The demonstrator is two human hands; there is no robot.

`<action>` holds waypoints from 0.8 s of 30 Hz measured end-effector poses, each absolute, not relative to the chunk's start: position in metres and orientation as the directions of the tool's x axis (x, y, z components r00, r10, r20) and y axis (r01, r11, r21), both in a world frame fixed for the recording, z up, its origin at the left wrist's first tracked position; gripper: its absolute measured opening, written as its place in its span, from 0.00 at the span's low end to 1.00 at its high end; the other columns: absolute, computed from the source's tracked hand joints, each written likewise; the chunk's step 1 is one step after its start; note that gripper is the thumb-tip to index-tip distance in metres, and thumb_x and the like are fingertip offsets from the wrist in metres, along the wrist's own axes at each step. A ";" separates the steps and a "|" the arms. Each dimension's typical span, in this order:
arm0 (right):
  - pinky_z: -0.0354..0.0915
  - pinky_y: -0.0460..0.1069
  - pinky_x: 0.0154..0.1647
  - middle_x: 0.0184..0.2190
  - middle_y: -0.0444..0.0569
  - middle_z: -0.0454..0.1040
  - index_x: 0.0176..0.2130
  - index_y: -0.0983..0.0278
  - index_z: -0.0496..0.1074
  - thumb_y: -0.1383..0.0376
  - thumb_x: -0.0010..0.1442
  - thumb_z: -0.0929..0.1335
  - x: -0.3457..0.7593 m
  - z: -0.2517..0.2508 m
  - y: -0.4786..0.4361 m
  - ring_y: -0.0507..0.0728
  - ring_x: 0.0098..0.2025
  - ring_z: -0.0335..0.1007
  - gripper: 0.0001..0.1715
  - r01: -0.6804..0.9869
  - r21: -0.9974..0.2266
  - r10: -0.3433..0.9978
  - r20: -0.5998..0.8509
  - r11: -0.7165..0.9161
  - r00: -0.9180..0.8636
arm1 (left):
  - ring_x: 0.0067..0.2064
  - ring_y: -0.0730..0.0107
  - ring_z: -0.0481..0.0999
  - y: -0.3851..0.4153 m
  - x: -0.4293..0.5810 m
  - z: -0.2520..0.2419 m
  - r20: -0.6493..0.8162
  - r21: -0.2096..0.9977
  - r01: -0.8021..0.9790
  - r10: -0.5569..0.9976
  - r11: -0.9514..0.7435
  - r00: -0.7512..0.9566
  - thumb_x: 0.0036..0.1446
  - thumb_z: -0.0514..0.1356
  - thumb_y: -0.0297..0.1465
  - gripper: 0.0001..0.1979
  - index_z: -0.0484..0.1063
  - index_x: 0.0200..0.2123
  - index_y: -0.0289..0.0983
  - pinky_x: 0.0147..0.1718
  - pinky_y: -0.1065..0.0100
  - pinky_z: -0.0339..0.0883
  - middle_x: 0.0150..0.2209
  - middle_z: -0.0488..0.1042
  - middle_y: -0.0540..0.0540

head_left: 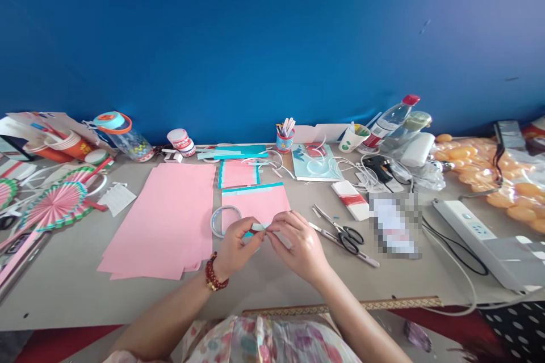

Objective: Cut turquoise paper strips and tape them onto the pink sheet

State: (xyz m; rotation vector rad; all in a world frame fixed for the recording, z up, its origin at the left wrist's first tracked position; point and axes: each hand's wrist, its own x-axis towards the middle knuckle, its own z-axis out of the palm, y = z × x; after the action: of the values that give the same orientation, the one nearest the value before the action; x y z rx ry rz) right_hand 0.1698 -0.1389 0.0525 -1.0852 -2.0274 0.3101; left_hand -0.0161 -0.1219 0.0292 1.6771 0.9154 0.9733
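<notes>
Head view: both hands' fingers pinch pale strip; pens fill striped cup; paper cup holds stick.

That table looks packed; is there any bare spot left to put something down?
Yes: the near table edge below the pink paper stack, and the strip between scissors and power strip. The back row around the pen cup is crowded.

Left hand, right hand together, fingertips pinched, forearms converging.

A big blue wall stands behind a long grey table. Soft light falls on the wall from the right.
</notes>
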 end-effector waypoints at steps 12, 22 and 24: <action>0.64 0.52 0.41 0.37 0.49 0.73 0.38 0.62 0.72 0.69 0.64 0.65 0.174 0.058 -0.138 0.57 0.39 0.68 0.06 0.593 -0.540 0.799 0.460 0.598 -0.387 | 0.31 0.72 0.67 -0.122 -0.015 0.035 0.265 0.908 0.194 0.867 -0.372 0.421 0.62 0.56 0.26 0.08 0.68 0.29 0.37 0.33 0.71 0.60 0.28 0.68 0.51; 0.65 0.51 0.40 0.36 0.48 0.74 0.36 0.61 0.72 0.71 0.62 0.66 0.175 0.058 -0.136 0.56 0.39 0.70 0.06 0.600 -0.527 0.795 0.469 0.602 -0.385 | 0.31 0.71 0.67 -0.122 -0.015 0.038 0.246 0.904 0.219 0.865 -0.367 0.436 0.63 0.55 0.29 0.09 0.68 0.29 0.37 0.33 0.70 0.60 0.28 0.68 0.50; 0.65 0.51 0.40 0.36 0.48 0.74 0.37 0.61 0.73 0.71 0.62 0.66 0.175 0.058 -0.137 0.56 0.39 0.70 0.07 0.599 -0.526 0.793 0.473 0.604 -0.384 | 0.31 0.70 0.67 -0.123 -0.015 0.039 0.246 0.902 0.224 0.866 -0.369 0.436 0.63 0.55 0.29 0.09 0.68 0.29 0.37 0.33 0.70 0.60 0.28 0.68 0.49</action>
State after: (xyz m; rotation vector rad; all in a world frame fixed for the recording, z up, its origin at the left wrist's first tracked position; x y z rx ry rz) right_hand 0.1752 -0.1367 0.0584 -1.0943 -2.1179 0.3499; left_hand -0.0150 -0.1228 0.0390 1.8397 0.9288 0.9522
